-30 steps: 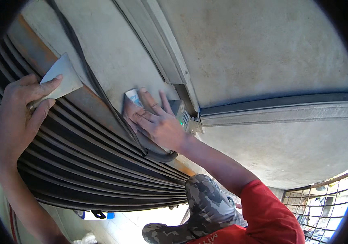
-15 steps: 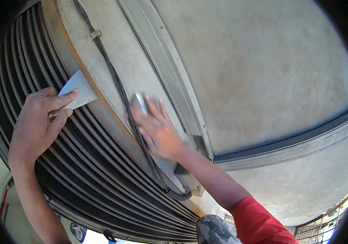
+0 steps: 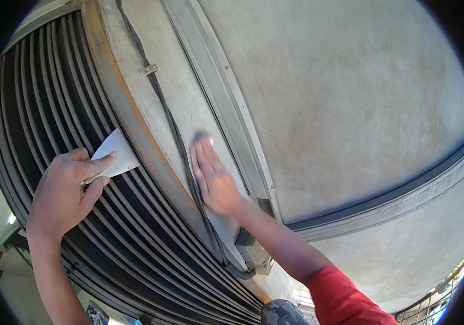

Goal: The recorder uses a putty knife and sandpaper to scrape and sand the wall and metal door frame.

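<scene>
At the left of the head view a rolled metal shutter (image 3: 53,141) fills the frame with dark curved slats, and the left hand (image 3: 64,197) rests against it with its fingers curled round a pale scraper blade (image 3: 115,154). The blade is pinched between thumb and forefinger and sticks up and to the right of the knuckles, its long axis running toward the rusty edge (image 3: 134,135) of the shutter housing, which it nearly touches. Just past that edge lies a strip of grey plaster (image 3: 156,97), with a black cable (image 3: 175,138) clipped along it. To the right of the cable, the right hand (image 3: 213,181) lies flat and open on the plaster, fingers together and pointing up along the strip; something grey may be under the fingertips, but it cannot be made out. The scraper is thus with the left hand, well nearer the shutter than the plaster. Further right a grey metal rail (image 3: 226,108) runs diagonally, then a wide rough concrete ceiling (image 3: 351,97) and a second rail (image 3: 394,206) curving toward the lower right corner, where a wire grille (image 3: 437,300) shows.
</scene>
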A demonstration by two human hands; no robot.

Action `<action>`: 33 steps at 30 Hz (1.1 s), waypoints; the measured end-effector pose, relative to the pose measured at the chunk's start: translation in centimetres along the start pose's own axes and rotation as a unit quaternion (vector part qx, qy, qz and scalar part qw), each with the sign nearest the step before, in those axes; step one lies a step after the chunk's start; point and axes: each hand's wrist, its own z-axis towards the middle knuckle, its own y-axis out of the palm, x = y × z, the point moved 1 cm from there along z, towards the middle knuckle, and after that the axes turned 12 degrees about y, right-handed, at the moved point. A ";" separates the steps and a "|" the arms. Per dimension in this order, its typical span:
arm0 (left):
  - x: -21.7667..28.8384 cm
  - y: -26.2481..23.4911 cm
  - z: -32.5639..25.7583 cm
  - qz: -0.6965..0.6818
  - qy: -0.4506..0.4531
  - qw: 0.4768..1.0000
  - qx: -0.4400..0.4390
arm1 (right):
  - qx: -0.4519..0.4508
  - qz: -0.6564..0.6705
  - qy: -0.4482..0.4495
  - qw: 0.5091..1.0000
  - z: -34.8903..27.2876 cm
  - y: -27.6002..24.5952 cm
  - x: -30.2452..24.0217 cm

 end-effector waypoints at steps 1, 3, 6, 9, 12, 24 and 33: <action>0.0 0.3 0.3 -0.005 0.013 1.000 0.017 | 0.022 -0.008 -0.009 1.000 3.3 0.0 0.2; 0.3 0.6 0.9 -0.014 0.034 0.999 0.039 | 0.053 0.045 0.046 0.996 10.3 -0.5 1.4; 0.2 0.3 0.2 -0.045 0.011 0.998 0.049 | -0.031 0.055 0.131 0.989 13.8 -1.8 0.7; -0.4 -0.5 -1.3 -0.059 -0.015 0.996 0.061 | -0.038 0.058 0.094 0.993 6.4 -0.3 -0.3; -0.9 0.2 -0.5 -0.049 0.045 0.996 0.053 | -0.040 -0.010 0.049 0.998 4.8 -0.5 1.0; -2.3 0.8 -0.6 -0.148 0.069 0.980 0.114 | 0.108 -0.146 0.106 0.978 19.3 -2.2 -3.0; -1.6 1.1 -0.2 -0.148 0.076 0.979 0.120 | 0.160 0.100 -0.017 0.982 17.3 0.0 -0.4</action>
